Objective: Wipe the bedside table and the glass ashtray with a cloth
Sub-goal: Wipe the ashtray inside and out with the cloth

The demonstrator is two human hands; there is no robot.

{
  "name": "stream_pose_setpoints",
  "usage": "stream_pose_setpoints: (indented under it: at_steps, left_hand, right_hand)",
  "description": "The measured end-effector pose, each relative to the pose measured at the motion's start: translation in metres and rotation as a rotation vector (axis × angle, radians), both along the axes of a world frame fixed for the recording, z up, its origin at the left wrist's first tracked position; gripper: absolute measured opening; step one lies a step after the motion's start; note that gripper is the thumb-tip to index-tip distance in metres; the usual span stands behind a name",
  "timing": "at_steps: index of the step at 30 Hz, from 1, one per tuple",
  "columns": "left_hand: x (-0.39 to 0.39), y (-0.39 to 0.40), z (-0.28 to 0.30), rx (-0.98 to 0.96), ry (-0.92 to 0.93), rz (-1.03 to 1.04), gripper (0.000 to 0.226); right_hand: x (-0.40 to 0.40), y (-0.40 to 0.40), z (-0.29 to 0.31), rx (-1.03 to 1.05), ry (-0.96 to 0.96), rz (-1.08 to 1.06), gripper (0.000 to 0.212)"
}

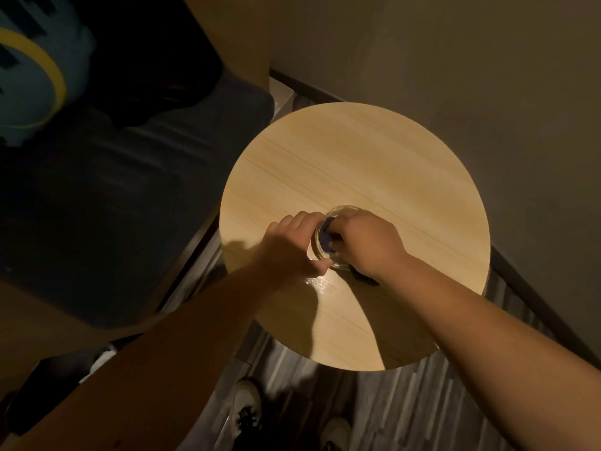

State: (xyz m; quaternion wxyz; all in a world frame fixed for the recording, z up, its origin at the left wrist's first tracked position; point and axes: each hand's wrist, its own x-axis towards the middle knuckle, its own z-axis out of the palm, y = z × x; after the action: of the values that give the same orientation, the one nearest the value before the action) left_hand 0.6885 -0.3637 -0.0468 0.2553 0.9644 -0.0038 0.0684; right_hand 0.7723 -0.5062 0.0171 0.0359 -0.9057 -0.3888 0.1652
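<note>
Both hands are on the glass ashtray, which sits on the round wooden bedside table, a bit toward the near side of the middle. Left hand comes in from the lower left with the forearm stretched over the table edge, fingers curled around the ashtray's left rim and thumb hooked on the near side, so it's clamped on the glass. Right hand reaches in from the lower right, knuckles up, fist closed on a dark blue cloth pushed down inside the bowl. Most of the ashtray is hidden under the hands, only the far rim and a bit of the near edge show. Lighting is dim and warm, so the cloth is hard to make out, and a dark bit pokes out under the right wrist, can't tell what it is
</note>
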Motion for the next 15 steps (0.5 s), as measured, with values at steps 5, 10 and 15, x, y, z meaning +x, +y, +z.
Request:
stream_pose_setpoints:
  at_steps: [5,10,15]
  left_hand:
    - [0.003,-0.001,0.002,-0.017,0.035,0.027,0.063]
    - [0.004,-0.001,-0.002,0.006,0.031,0.011,0.067]
    - [0.006,0.001,0.001,-0.007,0.040,-0.018,0.065]
  right_hand:
    - [0.011,-0.005,0.002,-0.109,-0.176,-0.104,0.020]
    - [-0.002,-0.034,-0.004,-0.116,-0.085,0.041,0.019]
    - [0.007,-0.007,-0.004,-0.029,-0.052,0.135,0.021]
